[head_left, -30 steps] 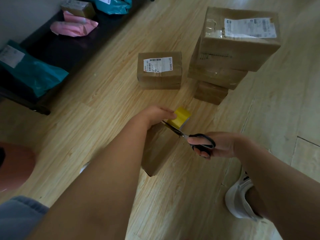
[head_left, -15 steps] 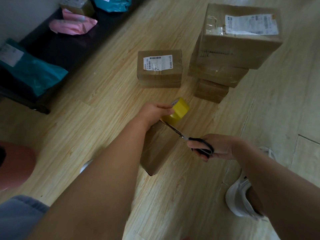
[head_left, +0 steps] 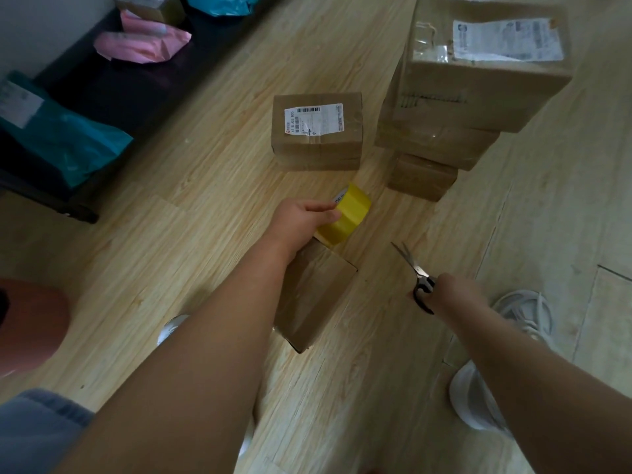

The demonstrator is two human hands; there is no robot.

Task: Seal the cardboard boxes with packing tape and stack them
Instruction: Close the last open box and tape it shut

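Gripping the tape roll (head_left: 345, 217), the left hand (head_left: 301, 222) overhangs a light, stiff cardboard box (head_left: 309, 295), best lifted by opposite sides; the right hand (head_left: 451, 292) grips scissors (head_left: 415, 273).

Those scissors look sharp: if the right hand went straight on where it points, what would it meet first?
Probably the yellow tape roll in the left hand: the right hand aims its scissors at the roll's right edge. Should they miss, the labelled box beyond comes next. Depth is unclear.

A teal bag (head_left: 71, 145) and a pink bag (head_left: 143, 47) lie on a dark bench (head_left: 113, 94) on wooden floor (head_left: 154, 254)
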